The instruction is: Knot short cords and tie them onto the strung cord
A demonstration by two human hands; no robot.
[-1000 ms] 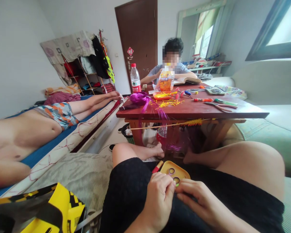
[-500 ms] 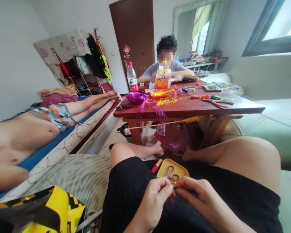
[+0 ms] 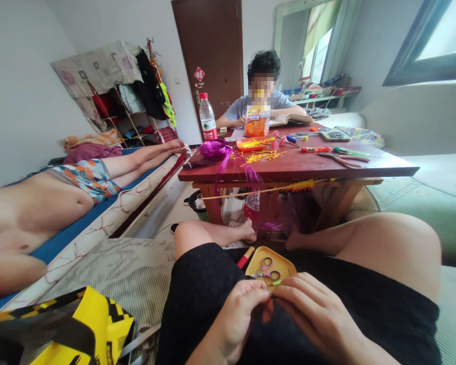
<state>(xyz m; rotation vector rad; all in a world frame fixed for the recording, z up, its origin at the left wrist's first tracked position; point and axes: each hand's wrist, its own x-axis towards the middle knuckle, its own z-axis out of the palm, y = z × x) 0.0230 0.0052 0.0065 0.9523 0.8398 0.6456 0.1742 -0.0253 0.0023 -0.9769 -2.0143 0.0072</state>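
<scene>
At the right hand (image 3: 313, 304): thumb and fingers are making a narrow pinch on a small green piece (image 3: 276, 283), its bright end showing at the fingertips.
Left hand (image 3: 240, 306): thumb and forefinger are meeting tightly just beside the green piece; whether they are gripping something thin, I cannot tell.
Pinch: a good hold is probably calling for light, even pressure, since a piece this small is likely to be slipping or bending whenever the fingers are squeezing hard.
Fingertips: working well is likely to mean keeping both tips close together and leaving the green end uncovered, so that the eyes are following it.
Forearms: resting them near the black clothing (image 3: 209, 289) beneath the hands should be helping to steady such fine handling.
Scissors (image 3: 274, 275): they are lying just beyond the fingertips in a yellow tray (image 3: 287, 263); the fingers should be staying clear of the blades.
Red stick (image 3: 245, 258): it is lying beyond the left hand, beside the tray.
Purple strands (image 3: 215, 148): they are trailing over the table (image 3: 387, 163), well beyond both hands.
Half a second's change: the right fingers are now lying flatter and straighter, and the green end is showing more plainly; the scissors are staying put in the tray.
</scene>
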